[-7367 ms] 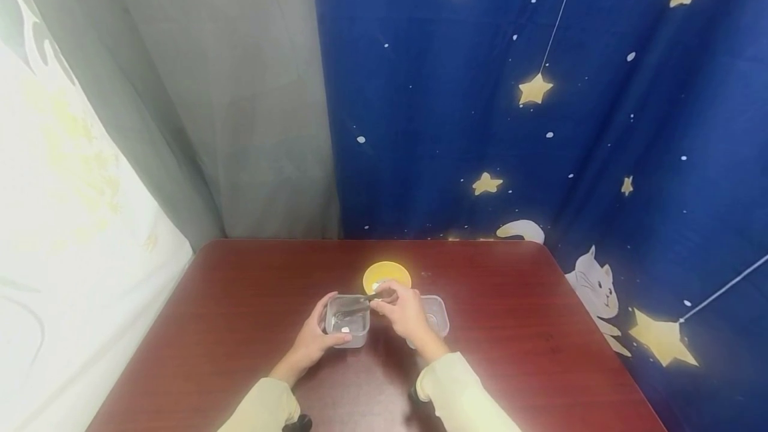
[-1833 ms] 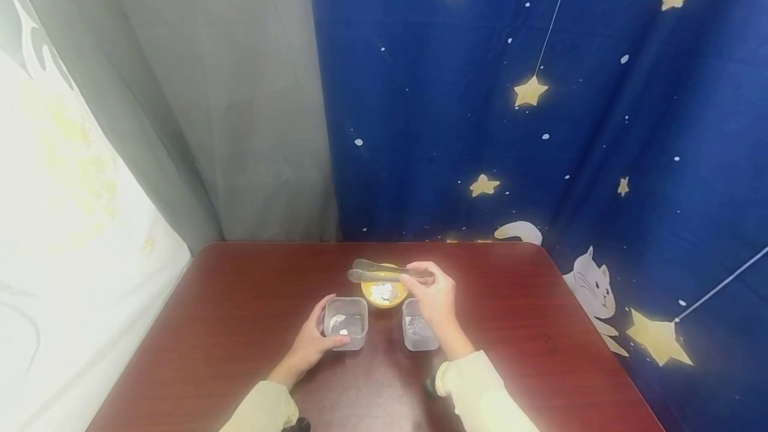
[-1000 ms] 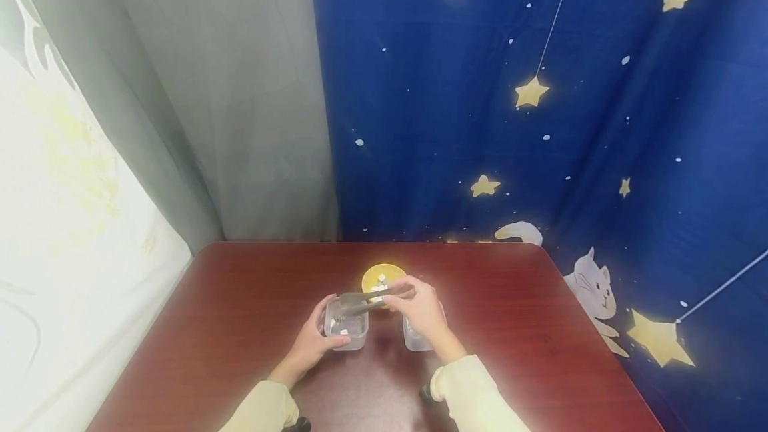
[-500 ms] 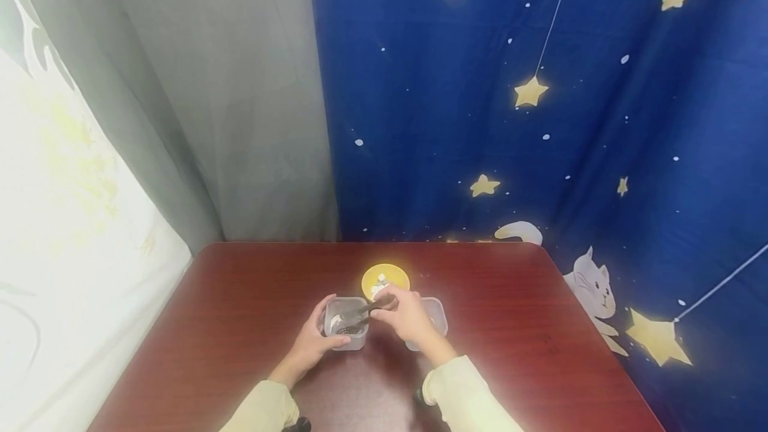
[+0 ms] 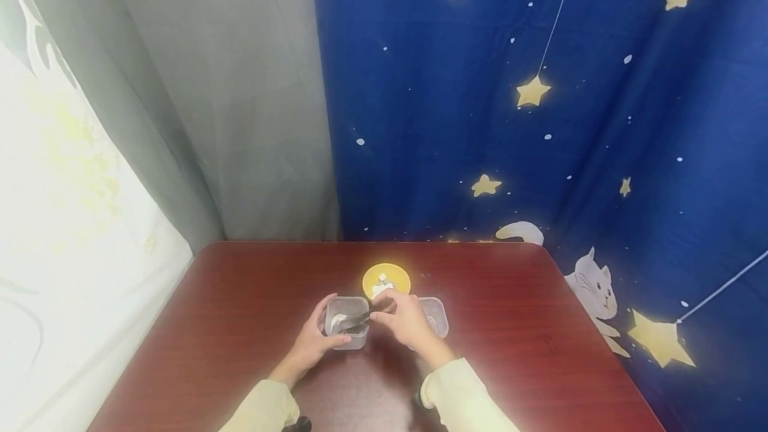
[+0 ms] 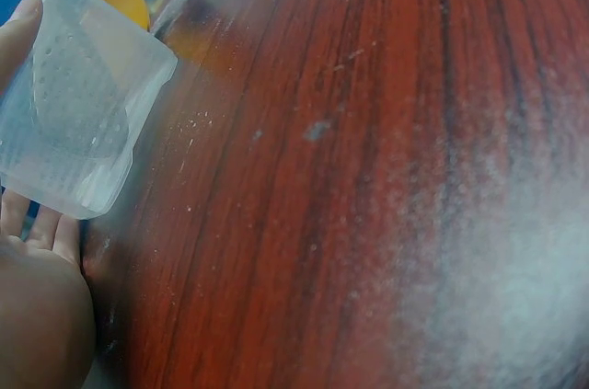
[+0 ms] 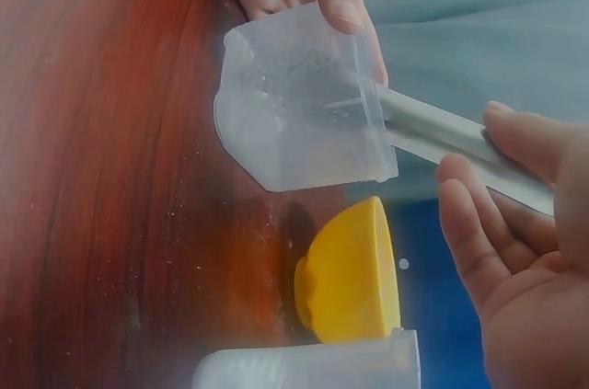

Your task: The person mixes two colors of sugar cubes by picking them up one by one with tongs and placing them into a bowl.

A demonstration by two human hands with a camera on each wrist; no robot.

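Note:
My left hand (image 5: pixel 309 339) grips a small clear plastic container (image 5: pixel 358 343), thumb at the near side and fingers round the far left side. In my right hand (image 5: pixel 407 320) is a pair of metal tongs (image 7: pixel 442 127), pinched between thumb and fingers. The tongs point left, their tips down inside the container. Small white pieces (image 5: pixel 383 278) lie in a yellow bowl (image 5: pixel 370 273) just beyond the right hand. In the right wrist view the tong ends show only faintly through the cloudy wall; whether they hold a piece I cannot tell.
A second clear container (image 5: pixel 438 315) stands on the right, partly covered by the right hand and wrist. Everything rests on a dark red wooden table (image 5: pixel 270 285). Behind it hang a grey curtain (image 5: pixel 258 119) and a blue star-patterned curtain (image 5: pixel 420 119).
The right hand has brought the tongs from above the yellow bowl left and down into the container. A white piece now shows higher up in the bowl. The left hand has stayed put.

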